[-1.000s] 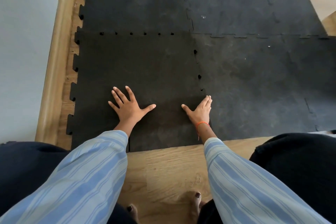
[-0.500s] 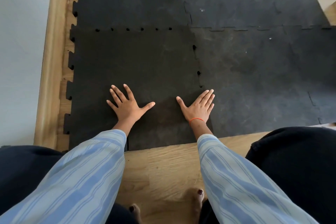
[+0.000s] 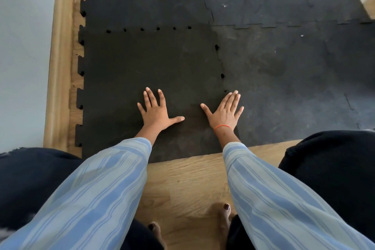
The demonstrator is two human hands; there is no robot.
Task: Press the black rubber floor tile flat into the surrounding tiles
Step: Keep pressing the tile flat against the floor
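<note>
Head view: left hand [image 3: 155,112] and right hand [image 3: 224,114] lie open, palms flat on the black rubber tile [image 3: 146,67], gripping nothing.

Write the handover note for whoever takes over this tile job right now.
Left hand: open, palm flat on the black tile, near its front edge.
Right hand: open, flat over the seam to the neighbouring tile.
Done: tile laid in place against the surrounding tiles.
Left: small gaps show along the far seam and right seam; press those down, probably working away from the hands.
</note>
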